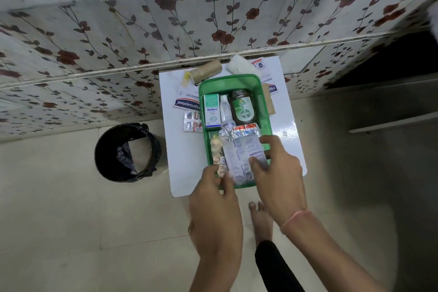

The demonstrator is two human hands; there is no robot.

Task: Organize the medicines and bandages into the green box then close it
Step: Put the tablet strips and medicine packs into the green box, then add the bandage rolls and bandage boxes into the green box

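Floral wall behind; tiled floor below. Black bin stands on the floor, left of the white table, apart from it. One bare foot shows under the table's near edge.

Green box sits open on the table, centre. Inside, far half: dark bottle at right, white tube in the middle, white-and-green carton at left, packed side by side.

Near half: silver pill strips, partly covered by both hands. Right hand presses down on the strips, fingers spread, nothing pinched. Left hand pinches the near end of a strip of pale tablets at the box's left wall.

Outside the box: plaster packet and another pill strip to the left; brown bandage roll and white bandage roll at the table's far edge.
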